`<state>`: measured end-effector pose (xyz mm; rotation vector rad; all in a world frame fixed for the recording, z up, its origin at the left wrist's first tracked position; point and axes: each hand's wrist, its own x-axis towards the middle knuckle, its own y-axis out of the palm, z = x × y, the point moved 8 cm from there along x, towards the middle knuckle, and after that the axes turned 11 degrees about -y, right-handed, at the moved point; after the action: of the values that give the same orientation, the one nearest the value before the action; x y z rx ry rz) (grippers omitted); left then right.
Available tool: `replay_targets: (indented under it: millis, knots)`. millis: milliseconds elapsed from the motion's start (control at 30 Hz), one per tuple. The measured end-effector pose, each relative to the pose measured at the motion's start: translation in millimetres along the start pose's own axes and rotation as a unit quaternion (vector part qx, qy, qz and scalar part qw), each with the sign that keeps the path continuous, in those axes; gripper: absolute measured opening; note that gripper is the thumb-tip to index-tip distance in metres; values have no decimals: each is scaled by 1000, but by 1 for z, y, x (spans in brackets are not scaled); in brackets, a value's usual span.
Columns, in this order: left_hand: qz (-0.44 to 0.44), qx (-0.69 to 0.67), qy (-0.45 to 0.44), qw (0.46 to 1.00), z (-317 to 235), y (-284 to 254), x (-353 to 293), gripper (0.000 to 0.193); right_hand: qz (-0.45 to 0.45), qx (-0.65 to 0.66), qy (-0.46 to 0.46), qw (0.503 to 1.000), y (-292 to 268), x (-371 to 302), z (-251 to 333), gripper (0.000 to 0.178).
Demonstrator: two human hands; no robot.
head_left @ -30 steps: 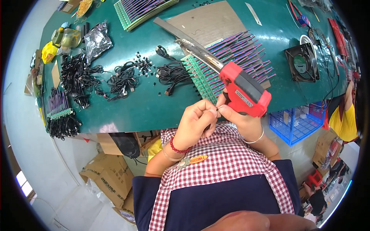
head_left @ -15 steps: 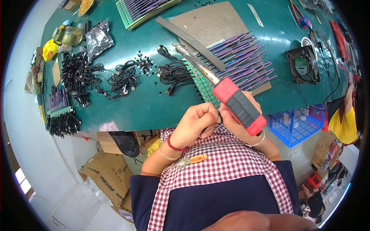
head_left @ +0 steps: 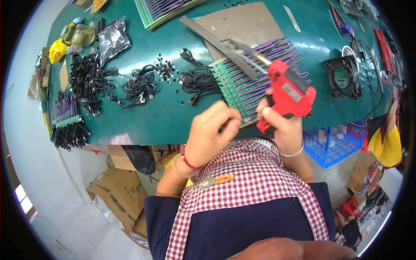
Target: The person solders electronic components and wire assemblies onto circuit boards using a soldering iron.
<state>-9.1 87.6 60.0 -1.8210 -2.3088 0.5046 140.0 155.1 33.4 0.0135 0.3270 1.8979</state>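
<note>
A red and black soldering gun point(head_left: 291, 91) is in my right hand point(head_left: 286, 132), whose fingers wrap round its handle. Its metal barrel points to the far left, above a panel of green circuit boards point(head_left: 229, 89) with rows of purple, pink and blue wires. My left hand point(head_left: 214, 125) is closed in front of the panel's near left corner, at the table's near edge. Its fingers curl together; a bit of something dark shows between them, too small to name. A flat grey metal bar point(head_left: 216, 42) lies across the wires and a brown board point(head_left: 247, 21).
Black USB cables point(head_left: 197, 82) lie in bundles left of the panel, near small black parts point(head_left: 165, 69). A fan point(head_left: 342, 77) stands at the right. Another wired board stack point(head_left: 151, 19) sits at the far side. A blue crate point(head_left: 331, 147) is below the table's right edge.
The soldering gun has swung up and right, turning from lying over my right hand to being gripped by its handle. My left hand has moved slightly left and apart from the right.
</note>
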Motion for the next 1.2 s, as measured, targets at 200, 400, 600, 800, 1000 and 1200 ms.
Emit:
replay_targets:
  millis: [200, 400, 600, 800, 1000, 1200]
  knots:
    - [-109, 239, 89, 961, 10, -14, 23, 12, -10, 56, -33, 998, -40, -14, 4, 32]
    - [-119, 306, 92, 940, 16, -10, 39, 10, 22, -40, -11, 999, -62, -39, -18, 32]
    - [-118, 307, 65, 942, 23, -7, 43, 8, 39, -73, 30, 996, -67, -49, -37, 29]
    - [-125, 304, 48, 943, 22, -7, 43, 9, 41, -105, 18, 993, -78, -58, -46, 29]
    - [-132, 316, 51, 938, 20, -6, 44, 9, 41, -158, 1, 987, -82, -62, -45, 20]
    - [-134, 318, 46, 938, 20, -4, 45, 9, 50, -217, 11, 975, -75, -61, -38, 5]
